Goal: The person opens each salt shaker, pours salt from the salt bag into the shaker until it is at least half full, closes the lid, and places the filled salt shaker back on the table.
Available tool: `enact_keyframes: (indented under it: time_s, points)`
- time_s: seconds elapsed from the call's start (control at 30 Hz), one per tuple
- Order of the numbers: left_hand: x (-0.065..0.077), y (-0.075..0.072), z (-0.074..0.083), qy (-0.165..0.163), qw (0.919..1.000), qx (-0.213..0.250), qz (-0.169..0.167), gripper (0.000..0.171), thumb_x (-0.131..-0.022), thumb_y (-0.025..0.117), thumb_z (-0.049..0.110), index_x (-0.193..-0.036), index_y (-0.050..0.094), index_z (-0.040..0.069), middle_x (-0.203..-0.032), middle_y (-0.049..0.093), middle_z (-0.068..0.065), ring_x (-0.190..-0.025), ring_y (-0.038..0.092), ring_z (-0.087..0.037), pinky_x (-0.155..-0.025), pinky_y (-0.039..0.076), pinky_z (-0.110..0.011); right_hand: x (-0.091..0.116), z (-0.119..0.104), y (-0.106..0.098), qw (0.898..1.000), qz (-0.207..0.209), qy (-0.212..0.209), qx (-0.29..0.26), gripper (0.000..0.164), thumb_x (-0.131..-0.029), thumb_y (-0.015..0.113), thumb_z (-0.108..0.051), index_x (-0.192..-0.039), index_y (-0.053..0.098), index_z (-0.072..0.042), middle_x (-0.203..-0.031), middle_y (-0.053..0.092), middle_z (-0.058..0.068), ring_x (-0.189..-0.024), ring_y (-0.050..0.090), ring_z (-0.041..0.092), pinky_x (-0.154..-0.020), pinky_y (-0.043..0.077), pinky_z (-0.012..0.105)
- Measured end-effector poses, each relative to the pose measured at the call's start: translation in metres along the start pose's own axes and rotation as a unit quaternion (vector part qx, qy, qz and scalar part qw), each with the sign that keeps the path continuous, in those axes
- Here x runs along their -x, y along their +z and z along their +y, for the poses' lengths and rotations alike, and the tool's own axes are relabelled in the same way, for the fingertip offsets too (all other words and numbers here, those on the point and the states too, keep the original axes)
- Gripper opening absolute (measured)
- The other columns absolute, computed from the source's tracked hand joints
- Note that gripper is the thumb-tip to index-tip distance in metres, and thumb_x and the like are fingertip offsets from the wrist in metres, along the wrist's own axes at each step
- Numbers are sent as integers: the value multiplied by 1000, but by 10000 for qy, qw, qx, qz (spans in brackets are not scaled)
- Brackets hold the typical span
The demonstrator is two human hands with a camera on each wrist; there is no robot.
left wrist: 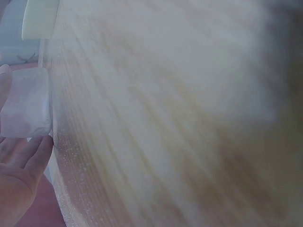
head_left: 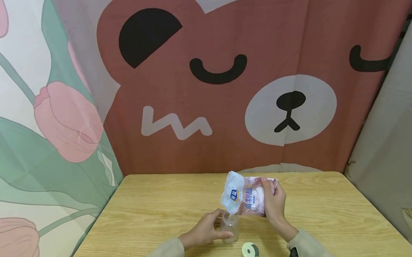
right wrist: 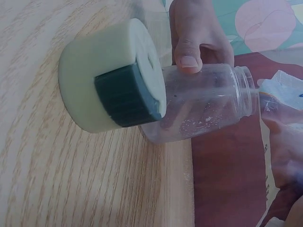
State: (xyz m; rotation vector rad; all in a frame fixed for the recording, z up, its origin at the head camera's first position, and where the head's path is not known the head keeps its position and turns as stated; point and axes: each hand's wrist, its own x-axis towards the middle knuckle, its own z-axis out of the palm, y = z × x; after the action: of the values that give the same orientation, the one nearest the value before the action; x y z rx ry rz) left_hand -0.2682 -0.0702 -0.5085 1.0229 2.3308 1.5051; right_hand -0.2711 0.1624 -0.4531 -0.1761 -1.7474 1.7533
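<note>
My right hand (head_left: 275, 203) grips a pink and white bag of salt (head_left: 253, 198) by its bottom end, holding it tilted with its white mouth end low at the left. That end meets the neck of a clear jar (head_left: 234, 231). My left hand (head_left: 205, 230) holds the jar upright on the table, thumb in front and fingers behind. White grains cling inside the jar (right wrist: 203, 106) in the right wrist view. A pale green round lid (head_left: 249, 254) with a dark green flap lies nearer me, apart from the jar.
The wood-grain table (head_left: 147, 209) reaches back to a hanging cloth (head_left: 228, 150) with a bear's face. A tulip-patterned curtain (head_left: 66, 124) hangs on the left and a pale curtain (head_left: 395, 142) on the right. Fine grains are scattered near the table's edge in the left wrist view.
</note>
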Motion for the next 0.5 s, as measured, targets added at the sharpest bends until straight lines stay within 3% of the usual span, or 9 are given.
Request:
enact_keyframes:
  time_s: [0.33,0.5]
  points:
    - [1,0,2,-24,10000,-42,37,50,-82,83,19,-123,57,5,-122,66,-9,-104,65,-13,-89,52,-24,1,-5,-1,9999,-66,62,-46,29,-100,61,-20,-83,54,1,-65,53,-2,-53,52,5,-42,45,18]
    - [1,0,2,-5,10000,-53,30,51,-82,83,19,-124,57,5,-122,65,-10,-105,64,-14,-90,52,-24,8,-27,-1,9997,-181,-111,-87,28,-100,58,-13,-77,51,1,-65,51,0,-54,51,4,-43,44,17]
